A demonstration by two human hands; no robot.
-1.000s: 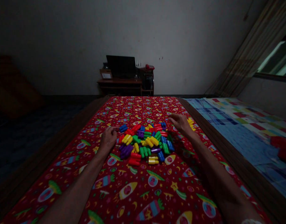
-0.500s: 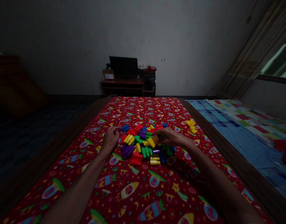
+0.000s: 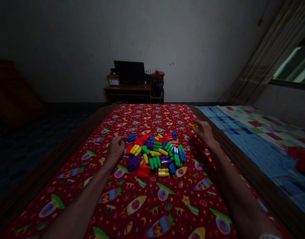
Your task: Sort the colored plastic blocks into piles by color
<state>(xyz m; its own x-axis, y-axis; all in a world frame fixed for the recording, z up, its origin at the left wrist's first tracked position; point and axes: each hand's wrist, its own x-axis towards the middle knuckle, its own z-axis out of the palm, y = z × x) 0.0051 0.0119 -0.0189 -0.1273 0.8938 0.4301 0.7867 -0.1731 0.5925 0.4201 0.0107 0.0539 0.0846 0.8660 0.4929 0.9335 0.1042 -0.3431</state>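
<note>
A pile of chunky plastic toy blocks in red, yellow, green, blue and purple lies on a red cartoon-print cloth (image 3: pixel 152 196). At the pile's left edge rests my left hand (image 3: pixel 115 148), fingers loosely bent and thumb apart, with nothing visible in it. Its fingertips are close to a blue block (image 3: pixel 131 138); whether they touch cannot be told. Off to the right of the pile, my right hand (image 3: pixel 204 132) is closed, pinching a yellow block (image 3: pixel 194 125) at its fingertips. Purple blocks (image 3: pixel 134 163) and a green block (image 3: pixel 154 162) lie nearer me.
Dark brown edges (image 3: pixel 212 121) border the cloth. Blue checked bedding (image 3: pixel 238 142) spreads out on the right. Against the far wall, a low desk (image 3: pixel 128 88) carries a black monitor (image 3: pixel 129 72) and a red telephone (image 3: pixel 159 73).
My right hand has moved right, away from the pile, to where yellow blocks lay apart, and now pinches a yellow block. My left hand has stayed beside the pile.
</note>
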